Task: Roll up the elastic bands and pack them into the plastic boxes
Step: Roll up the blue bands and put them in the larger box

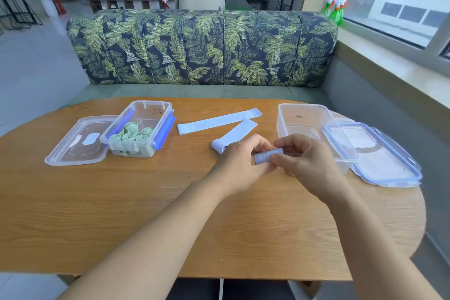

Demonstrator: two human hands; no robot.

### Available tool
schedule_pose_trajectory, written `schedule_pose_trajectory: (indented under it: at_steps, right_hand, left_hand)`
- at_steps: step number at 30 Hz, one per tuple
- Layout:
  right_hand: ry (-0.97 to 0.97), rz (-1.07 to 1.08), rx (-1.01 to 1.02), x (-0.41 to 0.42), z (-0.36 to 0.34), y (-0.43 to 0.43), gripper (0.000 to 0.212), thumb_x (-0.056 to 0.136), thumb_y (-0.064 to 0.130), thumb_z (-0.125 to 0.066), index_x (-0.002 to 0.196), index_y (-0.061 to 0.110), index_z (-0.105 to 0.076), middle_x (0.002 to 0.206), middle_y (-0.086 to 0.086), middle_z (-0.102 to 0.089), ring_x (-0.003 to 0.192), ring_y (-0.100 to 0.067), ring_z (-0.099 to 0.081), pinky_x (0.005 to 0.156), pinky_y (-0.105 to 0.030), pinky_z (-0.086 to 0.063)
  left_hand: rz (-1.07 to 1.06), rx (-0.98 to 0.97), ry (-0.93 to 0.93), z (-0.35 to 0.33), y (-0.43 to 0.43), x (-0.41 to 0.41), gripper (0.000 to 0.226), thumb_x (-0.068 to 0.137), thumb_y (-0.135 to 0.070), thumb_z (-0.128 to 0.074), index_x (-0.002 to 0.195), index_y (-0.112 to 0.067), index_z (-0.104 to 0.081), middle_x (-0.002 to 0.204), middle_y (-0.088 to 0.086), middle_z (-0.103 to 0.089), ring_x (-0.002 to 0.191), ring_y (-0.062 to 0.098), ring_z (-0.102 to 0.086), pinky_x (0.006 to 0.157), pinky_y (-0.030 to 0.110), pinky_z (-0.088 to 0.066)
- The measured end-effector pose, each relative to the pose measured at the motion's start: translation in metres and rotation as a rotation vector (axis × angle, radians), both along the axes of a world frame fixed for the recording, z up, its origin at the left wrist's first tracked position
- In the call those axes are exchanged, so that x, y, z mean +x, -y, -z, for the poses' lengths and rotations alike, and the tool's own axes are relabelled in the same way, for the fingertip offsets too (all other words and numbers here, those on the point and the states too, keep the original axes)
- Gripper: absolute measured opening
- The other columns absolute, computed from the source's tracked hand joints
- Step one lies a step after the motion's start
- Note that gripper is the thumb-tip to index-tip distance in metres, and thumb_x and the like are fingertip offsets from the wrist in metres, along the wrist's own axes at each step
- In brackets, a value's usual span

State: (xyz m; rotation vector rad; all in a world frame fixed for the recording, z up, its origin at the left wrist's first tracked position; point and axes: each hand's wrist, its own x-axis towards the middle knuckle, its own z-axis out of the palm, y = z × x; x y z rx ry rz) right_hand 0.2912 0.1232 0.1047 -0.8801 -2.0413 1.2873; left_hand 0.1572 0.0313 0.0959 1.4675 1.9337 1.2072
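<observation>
Mid-frame, both hands, left hand point(239, 158) and right hand point(302, 156), pinch a nearly rolled blue band point(267, 155); next, likely into the right box point(304, 119).

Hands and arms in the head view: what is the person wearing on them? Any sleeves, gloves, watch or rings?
Nothing is worn on either. The left hand and right hand have no gloves, and no rings on the fingers that show. The left forearm and right forearm are uncovered to the frame's edge, with no sleeve, watch or bracelet in view.
</observation>
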Motion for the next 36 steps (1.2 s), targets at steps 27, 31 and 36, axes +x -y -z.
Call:
schedule_pose_trajectory:
  at_steps: [27, 31, 36]
  right_hand:
    - [0.126, 0.034, 0.145, 0.047, -0.026, -0.045, 0.02, 0.076, 0.004, -0.072, 0.088, 0.019, -0.071, 0.075, 0.003, -0.061, 0.057, -0.003, -0.051, 0.05, -0.009, -0.04]
    - [0.163, 0.041, 0.142, 0.047, -0.026, -0.047, 0.021, 0.076, 0.005, -0.072, 0.092, 0.018, -0.072, 0.073, 0.008, -0.062, 0.056, 0.0, -0.053, 0.05, -0.008, -0.04]
    - [0.209, -0.045, 0.105, 0.056, -0.029, -0.051, 0.026, 0.082, 0.009, -0.068, 0.103, 0.024, -0.07, 0.088, 0.015, -0.068, 0.076, -0.006, -0.066, 0.057, -0.018, -0.048]
  left_hand:
    - [-0.242, 0.316, -0.592, 0.024, -0.063, 0.054, 0.028, 0.072, -0.034, -0.065, 0.099, -0.024, -0.067, 0.087, -0.01, -0.066, 0.082, 0.015, -0.061, 0.075, 0.03, -0.039]
    - [-0.266, 0.345, -0.648, 0.027, -0.068, 0.055, 0.025, 0.069, -0.028, -0.059, 0.092, -0.023, -0.069, 0.08, -0.009, -0.066, 0.077, 0.015, -0.061, 0.078, 0.03, -0.039]
    - [-0.218, 0.363, -0.547, 0.031, -0.068, 0.054, 0.024, 0.072, -0.03, -0.057, 0.092, -0.024, -0.068, 0.086, -0.014, -0.068, 0.083, 0.008, -0.061, 0.093, 0.033, -0.038]
